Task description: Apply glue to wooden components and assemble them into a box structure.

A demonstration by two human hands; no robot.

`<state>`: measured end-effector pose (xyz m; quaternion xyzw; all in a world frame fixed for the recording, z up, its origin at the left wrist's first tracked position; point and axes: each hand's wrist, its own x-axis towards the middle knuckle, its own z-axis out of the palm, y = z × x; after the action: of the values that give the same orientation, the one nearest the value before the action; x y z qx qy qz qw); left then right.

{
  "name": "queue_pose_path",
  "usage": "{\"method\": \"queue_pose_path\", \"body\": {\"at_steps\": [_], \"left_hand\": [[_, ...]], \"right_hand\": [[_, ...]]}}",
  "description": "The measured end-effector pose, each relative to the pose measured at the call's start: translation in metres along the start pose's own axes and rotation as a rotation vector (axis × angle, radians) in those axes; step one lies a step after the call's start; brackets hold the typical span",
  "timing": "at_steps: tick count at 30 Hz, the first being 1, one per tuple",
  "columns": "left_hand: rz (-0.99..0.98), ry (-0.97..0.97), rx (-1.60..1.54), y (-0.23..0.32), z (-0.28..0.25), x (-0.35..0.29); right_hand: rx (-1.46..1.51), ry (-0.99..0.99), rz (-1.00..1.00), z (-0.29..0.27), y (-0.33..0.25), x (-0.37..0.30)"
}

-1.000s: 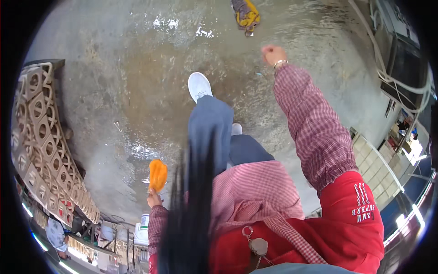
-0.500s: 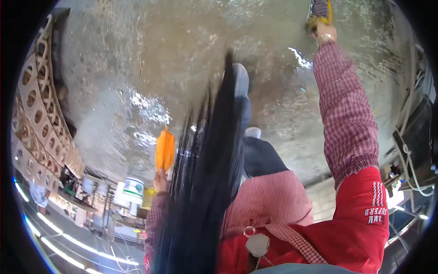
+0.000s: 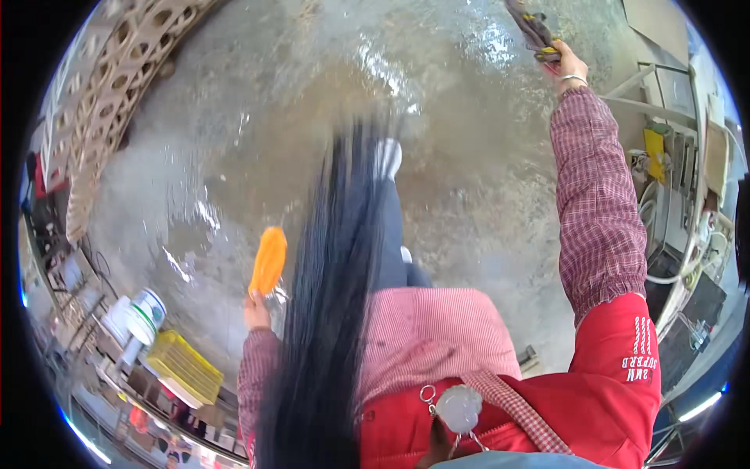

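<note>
At the left, my left hand [image 3: 256,311] is closed around the lower end of a long orange thing [image 3: 269,258]. It is smooth and soft-looking, and its kind is not clear. My right hand [image 3: 572,64] is stretched far out at the upper right, its fingers closed on a dark grey and yellow work glove [image 3: 533,30]. That glove dangles past the top edge, so part of it is cut off. Long dark hair [image 3: 336,234], blurred, hangs down the middle and covers part of my legs and left sleeve.
Below me is a wet, shiny concrete floor [image 3: 469,203]. Pale panels with round holes [image 3: 117,86] stand at the left. A white bucket [image 3: 146,314] and a yellow crate [image 3: 185,367] are at the lower left. Metal frames and a white hose [image 3: 676,273] line the right side.
The view has swung round, bringing the yellow crate and the right-hand frames further into sight. Both hands keep hold of their things; my feet have shifted and the hair has swung left.
</note>
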<state>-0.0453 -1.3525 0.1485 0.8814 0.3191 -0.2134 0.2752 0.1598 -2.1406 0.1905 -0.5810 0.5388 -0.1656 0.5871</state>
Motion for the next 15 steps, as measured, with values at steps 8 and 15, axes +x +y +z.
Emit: {"method": "queue_pose_path", "body": {"at_steps": [8, 15], "left_hand": [[-0.045, 0.063, -0.539, -0.07, -0.05, -0.066], [-0.217, 0.05, -0.822, -0.08, -0.049, -0.123]], "right_hand": [[0.121, 0.007, 0.358, -0.197, 0.059, -0.098], [0.001, -0.094, 0.401, -0.245, 0.159, -0.232]]}}
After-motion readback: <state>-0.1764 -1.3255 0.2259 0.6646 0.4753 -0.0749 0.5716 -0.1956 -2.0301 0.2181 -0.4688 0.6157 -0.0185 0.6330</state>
